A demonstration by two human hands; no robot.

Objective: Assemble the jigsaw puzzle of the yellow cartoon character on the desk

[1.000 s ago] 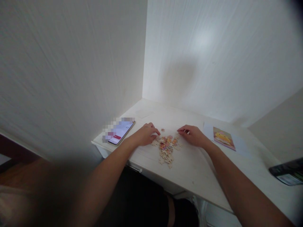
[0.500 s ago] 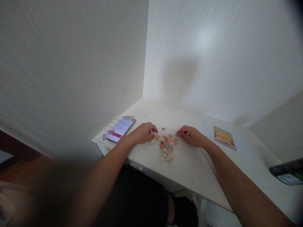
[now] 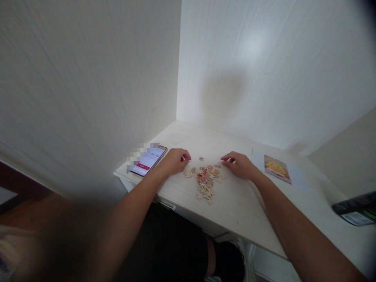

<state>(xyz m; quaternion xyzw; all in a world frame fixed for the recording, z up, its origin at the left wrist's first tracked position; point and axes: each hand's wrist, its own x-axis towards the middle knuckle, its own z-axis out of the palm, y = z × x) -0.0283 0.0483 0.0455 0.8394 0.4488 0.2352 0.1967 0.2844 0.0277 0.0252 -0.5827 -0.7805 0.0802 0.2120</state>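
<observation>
A loose pile of small jigsaw pieces [image 3: 205, 180], some coloured and some plain wood, lies on the white desk. One single piece [image 3: 201, 159] sits apart behind the pile. My left hand [image 3: 178, 159] rests at the pile's left side, thumb and fingertips curled together by the outermost pieces; what they pinch, if anything, is too small to make out. At the right side my right hand [image 3: 236, 164] has its thumb and forefinger closed at the pile's edge, and any piece between them cannot be made out.
A phone [image 3: 148, 160] showing a timer lies left of my left hand. On the right are a sheet with a yellow chick picture [image 3: 277, 169] and a dark container [image 3: 355, 209]. Pale walls [image 3: 217, 58] enclose the desk [image 3: 229, 207] at the back and left.
My left hand has shifted slightly left, away from the pile's middle. My right hand has moved a little outward and back. Coloured pieces at the upper right now lie more spread out.
</observation>
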